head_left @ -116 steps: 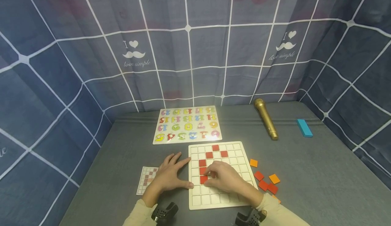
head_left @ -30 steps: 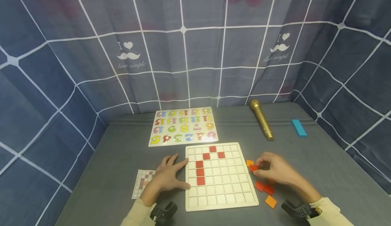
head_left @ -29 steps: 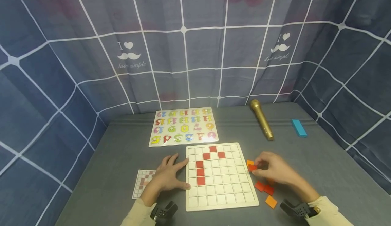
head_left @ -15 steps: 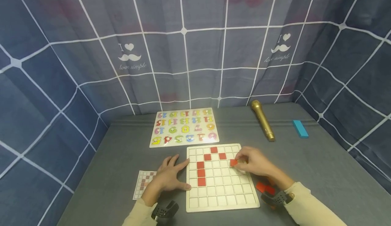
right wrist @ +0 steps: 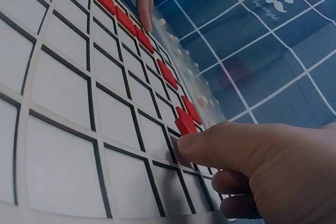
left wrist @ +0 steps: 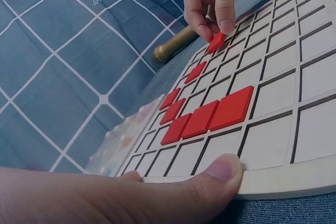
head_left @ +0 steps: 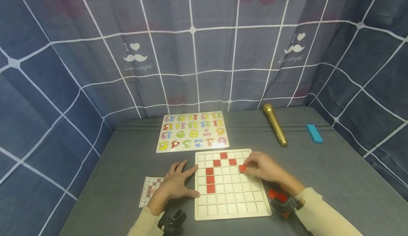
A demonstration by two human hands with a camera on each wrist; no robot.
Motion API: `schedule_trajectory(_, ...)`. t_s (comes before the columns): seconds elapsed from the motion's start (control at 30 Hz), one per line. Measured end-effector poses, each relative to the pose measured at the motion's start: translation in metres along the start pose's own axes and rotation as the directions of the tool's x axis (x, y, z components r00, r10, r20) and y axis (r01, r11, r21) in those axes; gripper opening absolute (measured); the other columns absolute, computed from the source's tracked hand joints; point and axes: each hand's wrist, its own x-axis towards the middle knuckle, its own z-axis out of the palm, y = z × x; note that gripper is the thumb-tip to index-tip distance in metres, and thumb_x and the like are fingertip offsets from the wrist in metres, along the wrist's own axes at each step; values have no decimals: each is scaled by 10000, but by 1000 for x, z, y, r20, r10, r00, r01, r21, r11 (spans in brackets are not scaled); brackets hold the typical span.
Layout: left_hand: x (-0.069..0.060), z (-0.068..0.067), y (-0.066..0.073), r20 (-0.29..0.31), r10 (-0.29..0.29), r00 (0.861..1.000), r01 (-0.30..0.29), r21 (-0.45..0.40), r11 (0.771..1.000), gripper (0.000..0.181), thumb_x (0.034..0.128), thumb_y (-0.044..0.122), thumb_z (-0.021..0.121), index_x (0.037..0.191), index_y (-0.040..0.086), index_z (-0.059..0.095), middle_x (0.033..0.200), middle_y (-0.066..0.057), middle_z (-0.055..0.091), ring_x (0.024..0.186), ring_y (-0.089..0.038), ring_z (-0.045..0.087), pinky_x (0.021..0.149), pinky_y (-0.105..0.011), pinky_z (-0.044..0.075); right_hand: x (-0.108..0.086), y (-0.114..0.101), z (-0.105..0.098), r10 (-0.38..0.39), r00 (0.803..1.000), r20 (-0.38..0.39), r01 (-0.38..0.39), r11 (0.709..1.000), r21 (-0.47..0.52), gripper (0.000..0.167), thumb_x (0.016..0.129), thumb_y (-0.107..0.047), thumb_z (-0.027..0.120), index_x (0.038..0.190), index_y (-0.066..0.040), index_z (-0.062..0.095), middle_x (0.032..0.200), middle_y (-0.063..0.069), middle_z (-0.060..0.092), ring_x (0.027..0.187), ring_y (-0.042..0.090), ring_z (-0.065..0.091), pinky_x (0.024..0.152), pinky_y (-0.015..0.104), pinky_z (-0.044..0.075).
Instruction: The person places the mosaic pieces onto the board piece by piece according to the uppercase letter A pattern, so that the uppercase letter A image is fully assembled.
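Note:
A cream grid board [head_left: 229, 207] lies on the table, with several red square tiles [head_left: 210, 188] in its cells. Between thumb and index finger, my right hand [head_left: 264, 167] pinches another red tile [head_left: 243, 168] over the board's upper right part. In the left wrist view this tile [left wrist: 216, 42] looks tilted at the fingertips. Fingers spread, my left hand [head_left: 176, 183] rests at the board's left edge, its thumb [left wrist: 223, 171] touching the rim. Partly under the left wrist is a small printed pattern card [head_left: 149, 190].
Loose red tiles [head_left: 277, 195] lie right of the board, partly hidden by the right forearm. Behind the board is a number puzzle [head_left: 192, 131]. A gold microphone [head_left: 275, 126] and a blue block [head_left: 314, 134] lie at the back right. A grid-patterned curtain [head_left: 213, 51] surrounds the table.
My right hand left the column of red tiles, picked up a red tile from the loose ones at the right and carried it left onto the board. The left hand stays in place.

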Motion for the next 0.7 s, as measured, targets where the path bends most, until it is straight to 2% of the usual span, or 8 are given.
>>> schedule_trajectory(0.23,0,1,-1,-7,2,1000,-2,-7,1000,951,670,472,877,1490,261,444,1622,-175,234,1475,-480,165,1097,-728,229,-1,0,0,-5,1000,5,5,1000,-3,195,757,-210,829,906,-145,723,858,-71,649,780,37,561,714,249,497)
schedule_trajectory(0.7,-1,2,-2,-24,7,1000,-7,-12,1000,949,670,474,877,1489,266,445,1621,-175,236,1478,-478,166,1091,-730,235,0,-3,-4,41,999,35,-41,999,11,222,772,-223,826,937,-127,714,878,-49,656,799,63,588,727,241,516)
